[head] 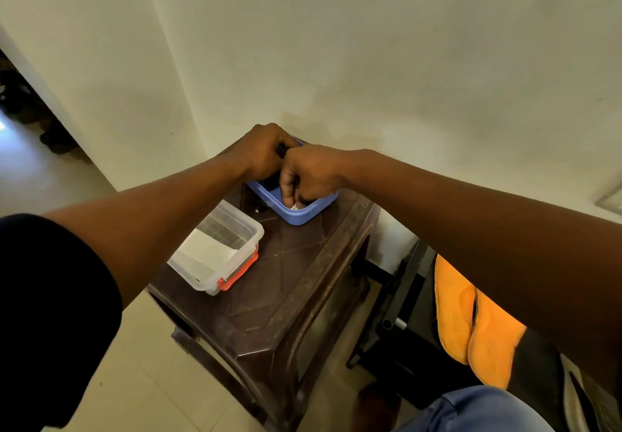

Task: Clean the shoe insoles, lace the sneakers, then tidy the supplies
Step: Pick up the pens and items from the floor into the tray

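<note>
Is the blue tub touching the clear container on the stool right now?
Apart. The head view shows a bare strip of the brown stool between the blue tub and the clear container.

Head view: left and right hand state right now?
Left hand: fingers curled round a dark object at the far rim of the blue plastic tub; object unidentifiable.
Right hand: curled inside the tub, pinching something small and pale.

Both arms reach forward, nearly straight. The left hand [266,152] and right hand [308,176] meet knuckle to knuckle, fingers curled downward.
</note>
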The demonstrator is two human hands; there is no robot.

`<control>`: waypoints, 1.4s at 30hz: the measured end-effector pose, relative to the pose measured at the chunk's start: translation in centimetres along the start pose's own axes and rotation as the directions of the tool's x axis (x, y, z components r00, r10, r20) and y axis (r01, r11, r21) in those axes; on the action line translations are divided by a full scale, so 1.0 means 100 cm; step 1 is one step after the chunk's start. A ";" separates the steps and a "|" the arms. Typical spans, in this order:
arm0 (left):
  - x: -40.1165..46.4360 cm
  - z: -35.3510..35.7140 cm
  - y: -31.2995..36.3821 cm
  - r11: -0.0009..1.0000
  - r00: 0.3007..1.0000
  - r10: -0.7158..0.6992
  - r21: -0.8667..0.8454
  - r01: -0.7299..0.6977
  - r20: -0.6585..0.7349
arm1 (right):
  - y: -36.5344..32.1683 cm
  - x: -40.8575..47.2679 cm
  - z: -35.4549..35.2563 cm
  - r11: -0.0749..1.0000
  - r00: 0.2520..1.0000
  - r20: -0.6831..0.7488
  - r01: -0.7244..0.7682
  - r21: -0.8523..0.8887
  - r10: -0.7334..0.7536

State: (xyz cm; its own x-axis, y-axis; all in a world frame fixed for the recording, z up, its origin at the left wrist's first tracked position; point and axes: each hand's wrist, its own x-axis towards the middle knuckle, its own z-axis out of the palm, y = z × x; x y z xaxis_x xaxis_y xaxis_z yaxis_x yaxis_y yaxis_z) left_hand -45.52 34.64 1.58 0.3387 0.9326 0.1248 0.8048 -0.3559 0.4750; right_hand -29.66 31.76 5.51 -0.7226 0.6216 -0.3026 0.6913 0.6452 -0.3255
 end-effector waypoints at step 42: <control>-0.093 0.066 0.349 0.912 0.890 0.400 -0.194 -0.362 0.219 | 0.020 -0.431 0.083 0.748 0.449 -0.598 -0.422 0.513 0.664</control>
State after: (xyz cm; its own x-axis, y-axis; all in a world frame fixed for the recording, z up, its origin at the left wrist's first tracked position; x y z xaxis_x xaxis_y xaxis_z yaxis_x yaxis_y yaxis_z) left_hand -17.34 13.14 11.21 0.7303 0.6742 0.1103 0.5164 -0.6505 0.5570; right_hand 2.77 2.55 10.46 0.1386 0.9731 0.1843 0.8179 -0.0075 -0.5754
